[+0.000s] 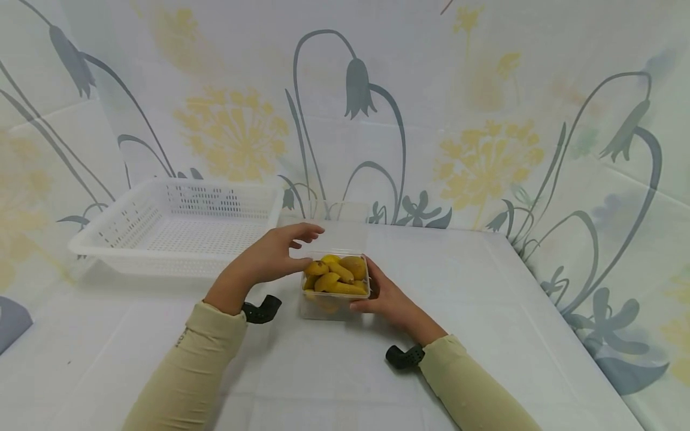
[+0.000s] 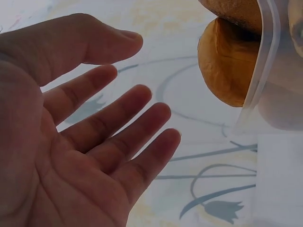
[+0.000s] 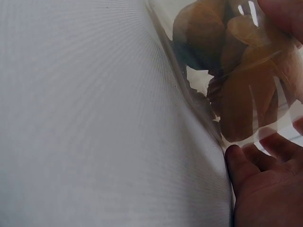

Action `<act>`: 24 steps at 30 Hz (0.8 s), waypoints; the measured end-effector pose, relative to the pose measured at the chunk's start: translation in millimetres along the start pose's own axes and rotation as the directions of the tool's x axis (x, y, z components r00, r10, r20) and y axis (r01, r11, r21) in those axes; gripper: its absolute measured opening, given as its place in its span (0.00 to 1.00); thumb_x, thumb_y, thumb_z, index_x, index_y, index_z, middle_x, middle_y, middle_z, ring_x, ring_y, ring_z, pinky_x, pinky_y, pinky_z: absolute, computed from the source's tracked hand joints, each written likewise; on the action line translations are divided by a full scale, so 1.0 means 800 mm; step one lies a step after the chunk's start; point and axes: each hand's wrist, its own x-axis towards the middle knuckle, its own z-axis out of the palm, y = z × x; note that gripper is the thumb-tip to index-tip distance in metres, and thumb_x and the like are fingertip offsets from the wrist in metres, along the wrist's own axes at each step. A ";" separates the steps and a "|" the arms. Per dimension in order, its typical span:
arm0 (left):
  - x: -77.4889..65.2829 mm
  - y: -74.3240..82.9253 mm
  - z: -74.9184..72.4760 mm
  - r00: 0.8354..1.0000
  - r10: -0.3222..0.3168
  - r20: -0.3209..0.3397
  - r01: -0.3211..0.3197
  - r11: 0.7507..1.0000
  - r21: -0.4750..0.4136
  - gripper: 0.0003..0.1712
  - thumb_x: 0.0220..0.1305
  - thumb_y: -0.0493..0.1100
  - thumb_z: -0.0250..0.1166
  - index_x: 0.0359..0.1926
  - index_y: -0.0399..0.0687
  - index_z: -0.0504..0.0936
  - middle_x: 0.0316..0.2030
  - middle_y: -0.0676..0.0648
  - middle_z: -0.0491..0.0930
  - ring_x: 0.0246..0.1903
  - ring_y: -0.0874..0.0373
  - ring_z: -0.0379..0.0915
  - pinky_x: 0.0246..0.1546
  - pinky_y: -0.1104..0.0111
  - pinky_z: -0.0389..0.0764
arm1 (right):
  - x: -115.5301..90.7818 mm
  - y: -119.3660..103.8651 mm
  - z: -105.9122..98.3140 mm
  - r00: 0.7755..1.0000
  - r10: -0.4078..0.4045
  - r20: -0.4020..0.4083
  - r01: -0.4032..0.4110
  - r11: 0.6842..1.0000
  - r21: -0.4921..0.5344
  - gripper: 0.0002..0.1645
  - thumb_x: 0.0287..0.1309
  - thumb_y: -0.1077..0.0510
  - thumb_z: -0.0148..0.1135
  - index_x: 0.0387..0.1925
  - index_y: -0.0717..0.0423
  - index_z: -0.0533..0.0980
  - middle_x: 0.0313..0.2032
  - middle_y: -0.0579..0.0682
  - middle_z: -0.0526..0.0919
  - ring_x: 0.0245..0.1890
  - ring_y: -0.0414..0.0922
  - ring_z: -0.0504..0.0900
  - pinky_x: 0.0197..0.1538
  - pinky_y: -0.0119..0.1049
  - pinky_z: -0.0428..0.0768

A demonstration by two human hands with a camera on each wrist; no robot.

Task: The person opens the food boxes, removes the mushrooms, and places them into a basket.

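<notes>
A clear plastic box [image 1: 315,310] stands on the white table, heaped with several small yellow fruits [image 1: 326,281], some of them curved. Its clear lid [image 1: 345,230] is raised at the back. My right hand [image 1: 390,302] holds the box by its right side, thumb toward the front; in the right wrist view its fingers [image 3: 241,170] touch the clear wall low down, near the tabletop. My left hand [image 1: 272,254] hovers at the left side with fingers apart, the thumb close to the rim. The left wrist view shows its palm holding nothing, with a fruit [image 2: 227,71] bulging above the rim nearby.
To the left and behind my left hand sits a large white perforated plastic basket [image 1: 172,257]. A white cloth [image 1: 463,287] covers the table. Behind it rises a backdrop [image 1: 409,149] printed with grey and yellow flowers. Dark bands [image 1: 262,309] are worn at both wrists.
</notes>
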 end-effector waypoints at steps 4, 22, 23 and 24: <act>0.000 -0.001 0.002 0.999 0.008 0.031 -0.007 1.000 -0.019 0.30 0.60 0.42 0.65 0.65 0.57 0.70 0.60 0.47 0.75 0.60 0.48 0.72 0.61 0.53 0.74 | 0.000 0.000 0.000 1.000 -0.002 0.001 0.002 1.000 -0.003 0.67 0.48 0.54 0.75 0.77 0.40 0.38 0.75 0.43 0.51 0.73 0.48 0.58 0.72 0.50 0.61; 0.008 -0.007 0.017 0.993 0.065 0.103 -0.066 0.998 0.004 0.25 0.61 0.37 0.63 0.61 0.51 0.74 0.58 0.46 0.77 0.57 0.50 0.73 0.60 0.53 0.74 | 0.001 0.003 -0.001 1.000 -0.004 0.007 0.004 1.000 0.000 0.65 0.50 0.55 0.74 0.77 0.36 0.39 0.75 0.43 0.51 0.73 0.47 0.57 0.73 0.49 0.61; 0.008 -0.007 0.018 0.993 0.061 0.105 -0.063 0.998 0.017 0.25 0.61 0.37 0.63 0.60 0.50 0.75 0.57 0.46 0.77 0.56 0.51 0.73 0.60 0.54 0.75 | 0.001 0.003 -0.001 1.000 -0.005 0.008 0.005 1.000 -0.002 0.65 0.50 0.55 0.74 0.77 0.35 0.39 0.75 0.43 0.51 0.73 0.47 0.57 0.73 0.50 0.61; 0.009 -0.008 0.019 0.993 0.058 0.107 -0.061 0.998 0.028 0.24 0.61 0.37 0.63 0.60 0.50 0.75 0.56 0.45 0.78 0.56 0.51 0.73 0.59 0.54 0.75 | 0.001 0.003 -0.001 1.000 -0.006 0.009 0.006 1.000 -0.003 0.65 0.50 0.55 0.73 0.76 0.35 0.39 0.75 0.43 0.51 0.73 0.47 0.57 0.72 0.50 0.61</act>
